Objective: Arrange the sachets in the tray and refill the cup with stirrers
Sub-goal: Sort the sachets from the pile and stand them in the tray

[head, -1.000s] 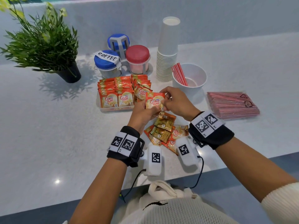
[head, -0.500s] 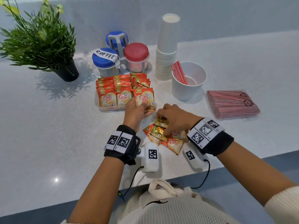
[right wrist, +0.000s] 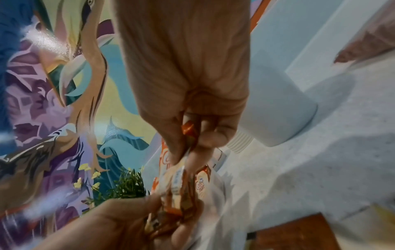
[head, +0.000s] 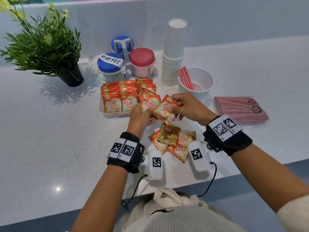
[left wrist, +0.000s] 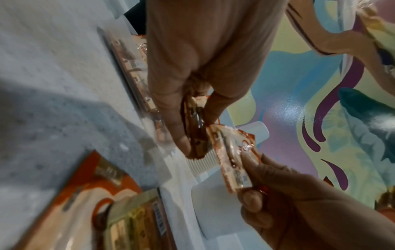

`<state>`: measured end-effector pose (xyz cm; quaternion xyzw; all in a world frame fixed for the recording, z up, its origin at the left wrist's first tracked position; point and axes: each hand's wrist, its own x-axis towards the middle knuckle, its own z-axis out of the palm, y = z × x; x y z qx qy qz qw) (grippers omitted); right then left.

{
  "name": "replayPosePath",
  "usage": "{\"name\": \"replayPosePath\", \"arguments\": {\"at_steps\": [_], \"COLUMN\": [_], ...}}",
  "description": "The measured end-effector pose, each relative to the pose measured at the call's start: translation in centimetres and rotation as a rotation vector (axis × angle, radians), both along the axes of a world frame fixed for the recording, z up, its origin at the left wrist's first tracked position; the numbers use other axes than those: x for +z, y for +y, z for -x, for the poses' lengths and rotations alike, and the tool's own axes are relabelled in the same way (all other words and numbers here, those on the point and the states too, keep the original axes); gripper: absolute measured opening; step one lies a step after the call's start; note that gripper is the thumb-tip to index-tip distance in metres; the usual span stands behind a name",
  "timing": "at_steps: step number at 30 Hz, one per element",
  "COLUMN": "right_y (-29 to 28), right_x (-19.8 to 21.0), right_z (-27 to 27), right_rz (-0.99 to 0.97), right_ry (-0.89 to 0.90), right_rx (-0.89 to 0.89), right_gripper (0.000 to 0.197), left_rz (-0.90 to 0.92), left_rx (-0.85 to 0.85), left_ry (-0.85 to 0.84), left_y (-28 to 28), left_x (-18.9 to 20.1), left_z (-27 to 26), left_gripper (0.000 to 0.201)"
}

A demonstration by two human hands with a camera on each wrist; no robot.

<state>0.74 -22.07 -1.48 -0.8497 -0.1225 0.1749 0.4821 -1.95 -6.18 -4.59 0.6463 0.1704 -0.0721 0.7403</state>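
Note:
A clear tray holds three rows of upright orange Coffee-mate sachets. Just in front of it my right hand pinches one sachet by its upper end, tilted above the counter. My left hand meets that sachet's lower corner. In the left wrist view the left hand pinches a sachet edge-on. The right hand shows the same pinch. Loose sachets lie in a pile between my wrists. A white cup holds a few red stirrers.
A wrapped pack of stirrers lies right of the cup. A stack of paper cups stands behind it. Three lidded jars stand behind the tray, and a potted plant at the far left. The counter edge runs close to my body.
My left hand has drawn back from the tray's right row. My right hand has lifted a sachet off the loose pile and brought it up to the left hand.

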Motion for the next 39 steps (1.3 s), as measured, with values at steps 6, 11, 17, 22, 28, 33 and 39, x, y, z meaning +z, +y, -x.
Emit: {"name": "replayPosePath", "arguments": {"at_steps": [6, 11, 17, 22, 28, 33, 39], "right_y": [0.3, 1.0, 2.0, 3.0, 4.9, 6.3, 7.5], "right_x": [-0.9, -1.6, -1.5, -0.4, 1.3, 0.0, -1.6], "right_z": [-0.4, -0.5, -0.7, -1.3, -3.2, -4.5, -4.5], "right_rz": [-0.06, -0.118, -0.171, -0.234, -0.19, -0.043, 0.191], "right_ry": [0.038, 0.028, 0.035, 0.104, -0.03, -0.114, -0.149], "right_rx": [-0.163, -0.249, -0.307, -0.226, -0.246, -0.307, -0.195], "right_gripper": [0.016, 0.024, 0.029, 0.016, 0.019, 0.027, 0.011], "left_rz": [0.046, -0.013, -0.06, -0.178, -0.464, -1.014, -1.182], "left_rx": [-0.109, -0.218, -0.178, -0.171, -0.111, -0.044, -0.248], "left_ry": [0.02, -0.001, -0.048, -0.123, -0.232, -0.241, -0.116], "left_y": [-0.8, -0.8, -0.5, 0.5, 3.1, 5.0, 5.1], "left_x": [0.4, 0.0, -0.1, 0.8, 2.1, 1.2, -0.2], "left_z": [0.3, 0.7, 0.6, -0.8, -3.0, -4.3, -5.1], "left_gripper": [0.027, 0.027, 0.031, 0.038, 0.029, 0.044, 0.067]}}
